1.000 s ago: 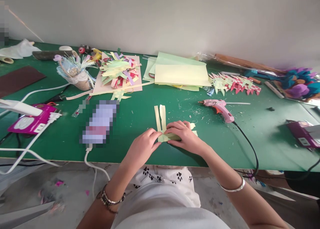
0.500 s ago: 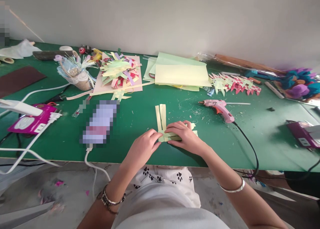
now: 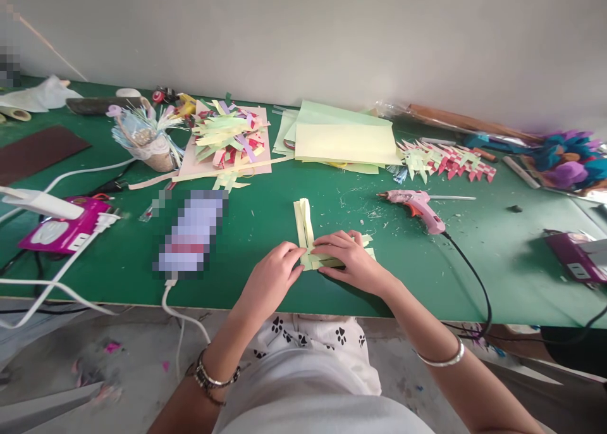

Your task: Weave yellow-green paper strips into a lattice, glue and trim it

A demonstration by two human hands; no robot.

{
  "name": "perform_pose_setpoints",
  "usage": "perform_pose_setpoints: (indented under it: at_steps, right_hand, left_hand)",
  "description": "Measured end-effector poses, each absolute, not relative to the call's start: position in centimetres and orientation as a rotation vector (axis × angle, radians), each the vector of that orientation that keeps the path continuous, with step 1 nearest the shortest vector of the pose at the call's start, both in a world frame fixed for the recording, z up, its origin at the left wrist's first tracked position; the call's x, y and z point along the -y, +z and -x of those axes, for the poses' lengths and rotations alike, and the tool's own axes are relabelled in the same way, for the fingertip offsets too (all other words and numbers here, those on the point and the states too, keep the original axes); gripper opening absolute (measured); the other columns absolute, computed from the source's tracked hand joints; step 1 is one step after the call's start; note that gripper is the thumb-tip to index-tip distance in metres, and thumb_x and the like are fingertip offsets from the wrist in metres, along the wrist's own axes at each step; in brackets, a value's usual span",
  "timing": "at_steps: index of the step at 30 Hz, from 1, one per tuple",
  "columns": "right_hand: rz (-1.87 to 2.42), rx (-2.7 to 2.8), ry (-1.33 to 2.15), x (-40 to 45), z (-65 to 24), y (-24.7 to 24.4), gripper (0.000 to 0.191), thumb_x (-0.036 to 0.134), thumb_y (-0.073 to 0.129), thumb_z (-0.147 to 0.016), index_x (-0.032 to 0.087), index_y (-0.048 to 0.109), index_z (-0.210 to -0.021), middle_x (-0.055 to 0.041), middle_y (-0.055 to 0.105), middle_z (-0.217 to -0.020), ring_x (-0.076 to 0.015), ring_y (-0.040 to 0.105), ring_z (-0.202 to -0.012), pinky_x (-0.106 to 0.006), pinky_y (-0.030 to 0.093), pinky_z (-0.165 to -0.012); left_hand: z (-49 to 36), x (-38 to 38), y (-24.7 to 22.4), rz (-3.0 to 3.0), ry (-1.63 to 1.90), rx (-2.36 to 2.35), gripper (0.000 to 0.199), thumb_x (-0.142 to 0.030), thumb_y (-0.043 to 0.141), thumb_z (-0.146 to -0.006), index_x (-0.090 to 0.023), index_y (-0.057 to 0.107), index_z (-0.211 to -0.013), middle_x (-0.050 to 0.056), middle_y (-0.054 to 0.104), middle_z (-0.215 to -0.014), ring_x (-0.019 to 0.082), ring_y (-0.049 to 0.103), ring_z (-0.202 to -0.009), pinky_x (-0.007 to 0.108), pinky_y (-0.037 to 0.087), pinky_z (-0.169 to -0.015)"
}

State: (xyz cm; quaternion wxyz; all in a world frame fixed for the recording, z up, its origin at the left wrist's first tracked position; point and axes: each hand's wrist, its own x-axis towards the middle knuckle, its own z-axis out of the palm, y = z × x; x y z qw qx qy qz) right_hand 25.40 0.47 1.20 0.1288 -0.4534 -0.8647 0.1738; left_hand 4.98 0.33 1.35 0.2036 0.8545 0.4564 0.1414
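Observation:
Pale green and yellow paper strips (image 3: 303,224) cross in an L shape on the green table (image 3: 265,288) in front of me. Two strips point away from me, and others run to the right under my right hand. My left hand (image 3: 274,274) is closed at the left corner of the woven strips, thumb and fingers gripping its edge. My right hand (image 3: 348,259) lies over the strips running right, fingers apart and pressing on them. The strip ends (image 3: 368,252) show just past its knuckles.
A pink glue gun (image 3: 415,207) with a black cord lies to the right. A phone (image 3: 192,231) on a white cable is at the left. Paper sheets (image 3: 344,143), a strip pile (image 3: 230,133) and a woven red-green piece (image 3: 443,160) stand behind.
The two upright strips have drawn closer together at their far ends. My left hand has shifted very slightly; my right hand is nearly where it was.

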Motion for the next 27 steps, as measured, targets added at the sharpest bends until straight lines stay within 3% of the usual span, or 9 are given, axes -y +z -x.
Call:
perform_pose_setpoints:
  at_steps: [16,23,27]
  right_hand:
    - [1.300,2.474,0.548,-0.9,-25.5,2.0,0.028,0.033,0.045,-0.087,0.026,0.056,-0.112,-0.0057,0.055,-0.119,-0.0212,0.050,-0.102,-0.037,0.032,-0.083]
    - [1.351,2.316,0.609,-7.3,-25.0,2.0,0.042,0.015,0.036,-0.085,0.024,0.045,-0.124,-0.0070,0.051,-0.124,-0.0234,0.044,-0.111,-0.040,0.036,-0.085]
    - [1.344,2.470,0.630,-9.7,-24.3,1.0,0.041,0.006,0.036,-0.077,0.024,0.058,-0.106,-0.0060,0.048,-0.125,-0.0248,0.043,-0.108,-0.043,0.036,-0.084]
  left_hand:
    - [-4.9,-0.3,1.5,-2.504,0.391,-1.314,0.022,-0.023,0.041,-0.089,-0.020,0.053,-0.108,0.005,0.056,-0.098,0.014,0.059,-0.076,0.023,0.046,-0.059]
    - [-6.1,-0.5,1.4,-2.688,0.452,-1.288,0.022,-0.020,0.039,-0.091,-0.017,0.051,-0.109,0.007,0.054,-0.099,0.016,0.058,-0.080,0.027,0.048,-0.065]
    - [-6.6,-0.7,1.3,-2.706,0.324,-1.277,0.018,-0.017,0.044,-0.088,-0.015,0.053,-0.104,0.006,0.055,-0.093,0.019,0.056,-0.084,0.030,0.048,-0.068]
